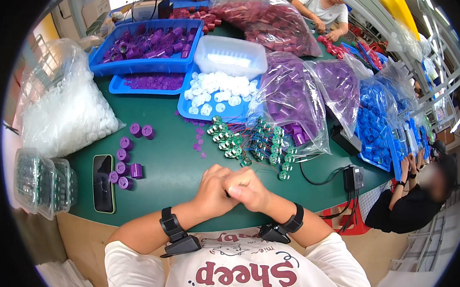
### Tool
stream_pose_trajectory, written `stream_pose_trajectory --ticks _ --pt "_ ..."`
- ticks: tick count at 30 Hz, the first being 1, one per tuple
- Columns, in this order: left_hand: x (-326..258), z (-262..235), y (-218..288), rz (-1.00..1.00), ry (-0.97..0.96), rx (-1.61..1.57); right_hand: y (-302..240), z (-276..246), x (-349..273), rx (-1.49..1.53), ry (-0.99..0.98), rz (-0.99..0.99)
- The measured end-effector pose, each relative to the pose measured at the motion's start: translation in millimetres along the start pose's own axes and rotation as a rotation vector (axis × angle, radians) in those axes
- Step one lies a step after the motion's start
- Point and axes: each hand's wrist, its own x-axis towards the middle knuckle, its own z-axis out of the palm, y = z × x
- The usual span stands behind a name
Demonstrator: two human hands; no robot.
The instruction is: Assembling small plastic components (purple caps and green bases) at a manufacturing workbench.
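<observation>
Hands were found pressed together at the near edge of the green table (164,169): left hand (213,190) and right hand (248,189) both curled closed, knuckles touching; whether anything lay inside them could not be told. Just beyond the hands lay a heap of small green wired parts (250,140). Left of the heap, a black phone (103,183) lay beside loose purple caps (124,163). Farther back stood a blue tray (187,105) of white caps (212,90).
</observation>
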Motion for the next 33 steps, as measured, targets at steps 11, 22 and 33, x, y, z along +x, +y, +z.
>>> stream_pose_trajectory --ticks 11,22,33 --pt "37 -65 36 -0.081 -0.022 -0.084 -79 -49 -38 0.543 0.248 -0.636" --pt "168 -187 -27 -0.138 0.640 0.562 -62 -95 -88 -0.300 0.641 0.113" --pt "47 -90 13 -0.106 -0.066 0.297 -23 -53 -69 -0.999 0.515 0.218"
